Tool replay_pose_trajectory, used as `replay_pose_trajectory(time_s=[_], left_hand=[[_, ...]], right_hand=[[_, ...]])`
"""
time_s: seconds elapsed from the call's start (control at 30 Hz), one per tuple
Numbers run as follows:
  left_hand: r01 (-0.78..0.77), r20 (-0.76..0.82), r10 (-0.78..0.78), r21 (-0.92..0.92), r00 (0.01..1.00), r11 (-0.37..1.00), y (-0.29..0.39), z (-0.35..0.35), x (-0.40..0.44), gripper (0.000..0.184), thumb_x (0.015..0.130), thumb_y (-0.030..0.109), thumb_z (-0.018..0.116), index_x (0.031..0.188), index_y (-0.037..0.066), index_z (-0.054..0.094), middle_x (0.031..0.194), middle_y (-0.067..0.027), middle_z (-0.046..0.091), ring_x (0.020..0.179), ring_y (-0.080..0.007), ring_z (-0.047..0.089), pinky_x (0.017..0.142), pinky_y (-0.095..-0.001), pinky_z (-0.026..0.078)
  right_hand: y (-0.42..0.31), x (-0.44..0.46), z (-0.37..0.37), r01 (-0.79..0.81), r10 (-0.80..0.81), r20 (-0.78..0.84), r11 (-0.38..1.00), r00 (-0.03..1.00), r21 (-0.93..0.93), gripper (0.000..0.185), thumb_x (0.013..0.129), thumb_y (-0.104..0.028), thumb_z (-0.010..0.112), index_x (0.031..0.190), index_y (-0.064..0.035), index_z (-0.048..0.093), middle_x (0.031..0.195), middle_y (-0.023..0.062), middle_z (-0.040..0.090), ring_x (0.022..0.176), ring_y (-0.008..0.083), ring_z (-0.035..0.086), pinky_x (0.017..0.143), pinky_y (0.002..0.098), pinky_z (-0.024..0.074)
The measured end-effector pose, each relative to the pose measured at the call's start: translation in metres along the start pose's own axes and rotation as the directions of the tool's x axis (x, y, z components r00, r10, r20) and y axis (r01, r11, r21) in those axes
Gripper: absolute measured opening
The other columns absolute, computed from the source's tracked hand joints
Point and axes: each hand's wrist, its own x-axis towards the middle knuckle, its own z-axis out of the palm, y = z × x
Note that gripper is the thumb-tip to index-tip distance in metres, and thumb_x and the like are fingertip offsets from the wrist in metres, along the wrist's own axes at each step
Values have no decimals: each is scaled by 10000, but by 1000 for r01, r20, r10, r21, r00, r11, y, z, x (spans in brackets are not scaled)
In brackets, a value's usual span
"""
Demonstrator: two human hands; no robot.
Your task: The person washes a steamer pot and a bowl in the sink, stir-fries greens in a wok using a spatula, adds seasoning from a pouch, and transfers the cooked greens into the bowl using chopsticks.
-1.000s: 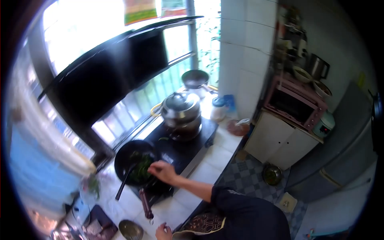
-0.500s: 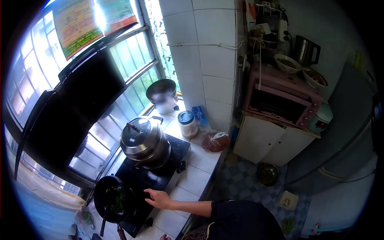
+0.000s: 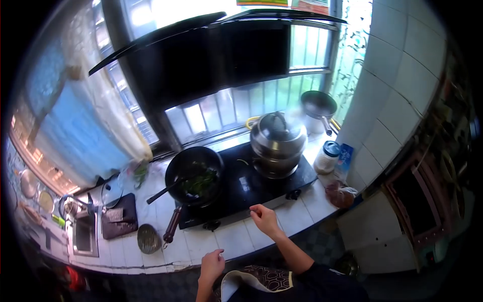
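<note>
My right hand (image 3: 264,219) hovers just in front of the gas stove (image 3: 236,194), near its front edge. Its fingers are loosely bent, with nothing visible in them. Lower and to the left, my left hand (image 3: 213,264) is by the counter's front edge, fingers partly curled and holding nothing that I can see. A black wok (image 3: 181,163) sits on the left burner, with green leafy vegetables (image 3: 201,183) inside. A dark spatula (image 3: 161,194) leans over its rim, and its wooden handle (image 3: 172,225) points toward me. On the right burner stands a lidded steel pot (image 3: 276,143).
Behind the pot is a small saucepan (image 3: 318,106). A blue-lidded jar (image 3: 327,157), a blue packet (image 3: 344,158) and a tied plastic bag (image 3: 340,194) line the right. Leftward are a ridged oval dish (image 3: 148,238), a cutting board (image 3: 119,221) and a sink (image 3: 84,234). The range hood (image 3: 211,58) hangs above.
My view has swung left, so the stove and sink side now fill it. My left hand has come further into sight. My right hand's fingers are more bent than before.
</note>
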Motion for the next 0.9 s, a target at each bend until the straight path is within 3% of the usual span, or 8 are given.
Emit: replay_pose_trajectory(time_s=[0.2, 0.37, 0.47, 0.57, 0.63, 0.7, 0.8, 0.9], left_hand=[[92, 75, -87, -62, 993, 994, -68, -34, -16, 250, 755, 146, 570, 977, 46, 626, 674, -136, 610, 645, -304, 595, 618, -390, 477], [219, 389, -5, -509, 921, 832, -148, -34, -4, 291, 813, 62, 521, 1082, -36, 573, 754, -111, 653, 724, -145, 632, 688, -245, 493], [232, 533, 78, -491, 842, 840, -136, -33, 16, 294, 814, 54, 521, 1089, -38, 572, 759, -110, 654, 737, -155, 634, 710, -244, 491], [156, 592, 208, -503, 778, 850, -103, -28, 38, 296, 816, 54, 524, 1092, -39, 572, 765, -105, 655, 750, -149, 635, 719, -236, 488], [40, 552, 340, -563, 762, 825, -75, -16, 51, 278, 824, 69, 525, 1079, -26, 582, 746, -88, 650, 713, -132, 620, 683, -232, 484], [30, 627, 345, -507, 699, 861, -22, -32, 56, 299, 845, 131, 536, 1122, 23, 571, 805, -93, 644, 744, -149, 606, 710, -261, 476], [47, 676, 318, -462, 665, 885, 18, 5, 65, 308, 892, 187, 525, 1176, 73, 552, 847, -76, 635, 753, -127, 582, 733, -267, 463], [46, 563, 320, -540, 762, 841, 48, 72, 82, 301, 875, 146, 542, 1160, 48, 558, 809, -78, 627, 746, -130, 583, 704, -255, 465]], right_hand=[[-10, 16, 16, -21, 1, -174, 993, 985, -115, 232, 771, -130, 614, 989, -53, 594, 653, 75, 591, 602, 213, 592, 584, 327, 459], [-37, 28, -21, -129, -1, -667, 981, 745, -146, 323, 775, -135, 597, 1076, -27, 553, 705, 72, 611, 602, 187, 586, 585, 316, 468], [-51, 17, -65, -155, -101, -791, 958, 603, -240, 327, 787, -115, 587, 1095, -20, 532, 763, 72, 611, 646, 178, 590, 612, 298, 471], [-35, 6, -141, -81, -266, -875, 943, 405, -324, 316, 817, -94, 573, 1115, -10, 508, 863, 81, 618, 731, 156, 591, 639, 268, 478], [-45, -5, -200, -98, -182, -936, 971, 301, -220, 340, 864, -147, 547, 1160, -12, 451, 945, 86, 611, 833, 144, 579, 742, 258, 464], [-18, -2, -273, 143, -189, -964, 976, 188, -164, 341, 890, -187, 518, 1163, -1, 434, 1014, 78, 590, 906, 142, 549, 827, 256, 419], [28, 16, -393, 354, -174, -978, 927, 118, -122, 359, 914, -252, 479, 1157, 9, 436, 1116, 95, 540, 1000, 163, 505, 887, 289, 372], [52, 43, -499, 204, -139, -982, 973, 125, -111, 384, 929, -310, 431, 1156, -1, 456, 1182, 111, 496, 1086, 197, 462, 930, 322, 336]])
